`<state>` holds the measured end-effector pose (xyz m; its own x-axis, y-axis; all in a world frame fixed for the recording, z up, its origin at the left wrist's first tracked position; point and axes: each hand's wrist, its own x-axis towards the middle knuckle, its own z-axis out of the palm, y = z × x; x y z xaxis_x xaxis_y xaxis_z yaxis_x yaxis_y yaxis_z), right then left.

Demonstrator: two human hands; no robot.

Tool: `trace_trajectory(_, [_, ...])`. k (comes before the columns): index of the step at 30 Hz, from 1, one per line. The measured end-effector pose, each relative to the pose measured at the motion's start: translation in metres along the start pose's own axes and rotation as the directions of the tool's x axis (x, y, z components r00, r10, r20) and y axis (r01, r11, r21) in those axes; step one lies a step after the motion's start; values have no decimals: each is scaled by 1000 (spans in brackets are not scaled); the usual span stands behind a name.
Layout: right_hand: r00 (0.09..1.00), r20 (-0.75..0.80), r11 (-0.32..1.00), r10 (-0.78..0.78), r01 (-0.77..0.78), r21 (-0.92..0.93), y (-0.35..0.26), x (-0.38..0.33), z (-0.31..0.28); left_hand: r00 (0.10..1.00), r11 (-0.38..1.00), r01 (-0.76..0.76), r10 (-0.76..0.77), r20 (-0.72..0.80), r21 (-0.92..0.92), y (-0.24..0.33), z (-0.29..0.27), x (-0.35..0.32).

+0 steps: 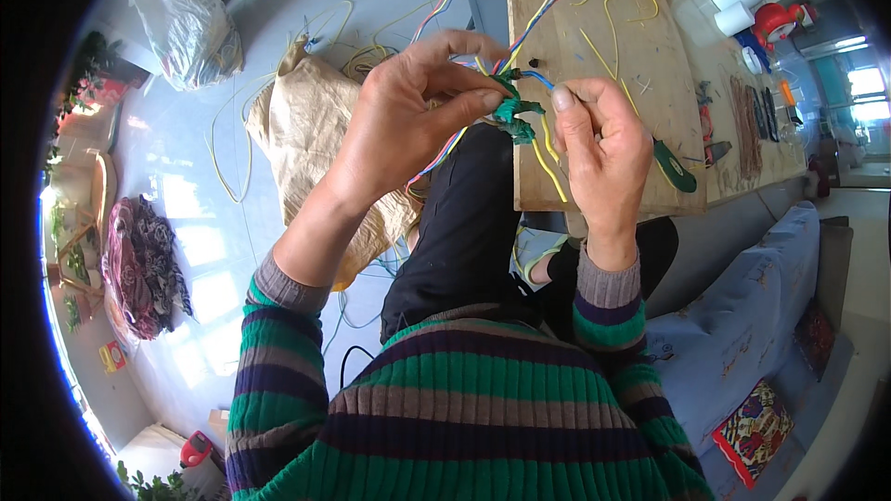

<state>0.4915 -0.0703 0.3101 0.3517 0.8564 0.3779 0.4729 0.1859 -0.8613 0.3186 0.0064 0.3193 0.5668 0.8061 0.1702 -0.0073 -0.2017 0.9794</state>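
Observation:
My left hand (413, 111) pinches a bundle of coloured wires (520, 23) where green tape (515, 116) is wound around it. My right hand (603, 144) grips the same bundle just to the right of the tape, fingers closed on a blue wire and a yellow one. The wires run up and away over a wooden board (594, 102) that rests across my lap. Both hands are held above my black-trousered knee, almost touching each other.
A green-handled tool (676, 167) lies on the board beside my right hand. A brown sack (306, 121) with loose yellow wires lies on the floor at left, a plastic bag (186, 19) farther off. Tools and tape rolls (738, 0) sit on the table at right.

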Motion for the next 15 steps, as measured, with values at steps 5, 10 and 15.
trace_trajectory(5, [1000, 7, 1000, 1, -1, 9, -3, -3, 1, 973, 942, -142, 190, -135, 303, 0, 12, 2])
trace_trajectory(10, [999, -23, 1000, -22, 22, 1, -1, -4, 3, 845, 737, -337, 512, -157, 586, -15, 17, 7])
trace_trajectory(15, [1000, -23, 1000, -2, 3, 27, -3, -2, 2, 715, 525, -502, 699, -12, 687, -29, 24, 2])
